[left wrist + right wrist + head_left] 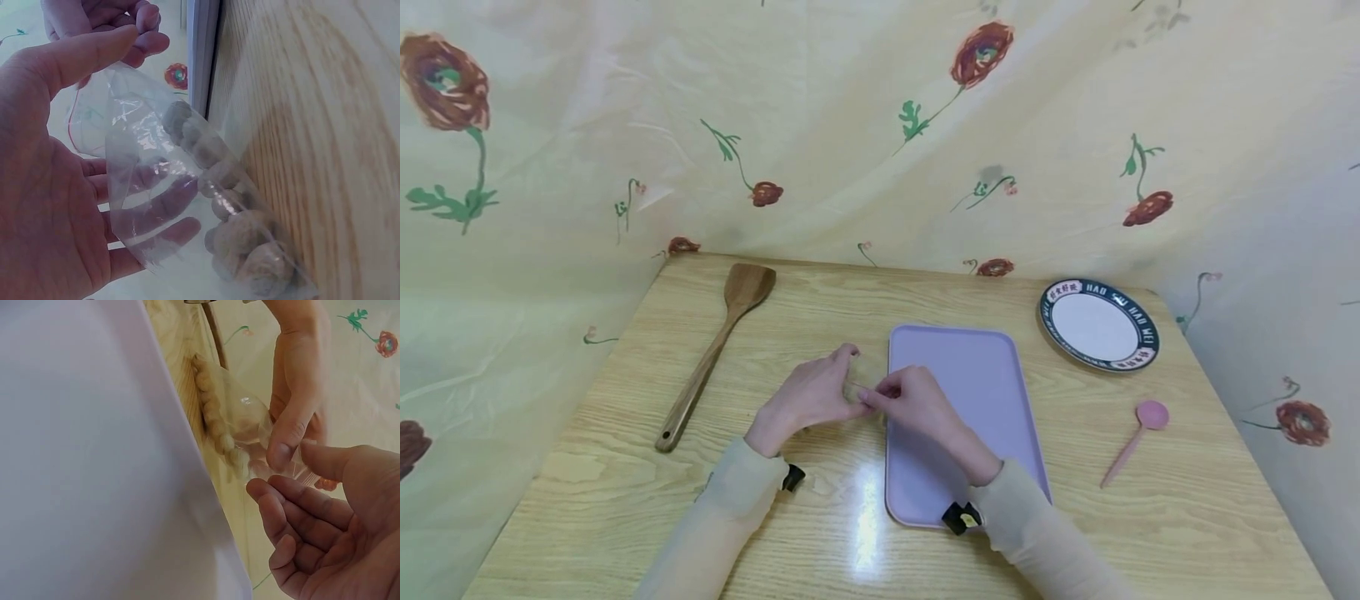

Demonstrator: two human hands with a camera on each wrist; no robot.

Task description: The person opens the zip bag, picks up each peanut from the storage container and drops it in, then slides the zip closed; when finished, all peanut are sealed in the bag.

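Observation:
A clear plastic zip bag (140, 144) with a red line near its mouth holds several round, wrinkled, tan-brown lumps (247, 240), whose kind I cannot tell. The lumps lie along the bag's lower side, close to the wooden tabletop. My left hand (808, 392) holds the bag near its upper part, thumb on one side and fingers behind the film. Opposite it, my right hand (925, 404) pinches the bag's edge between thumb and forefinger, over the left rim of a purple tray (973, 367). From the head, the hands mostly hide the bag (234, 415).
A wooden spatula (711, 358) lies on the table at the left. To the right of the tray are a dark-rimmed white plate (1097, 325) and a pink spoon (1138, 437). Flowered cloth (850, 108) hangs behind the table's back edge.

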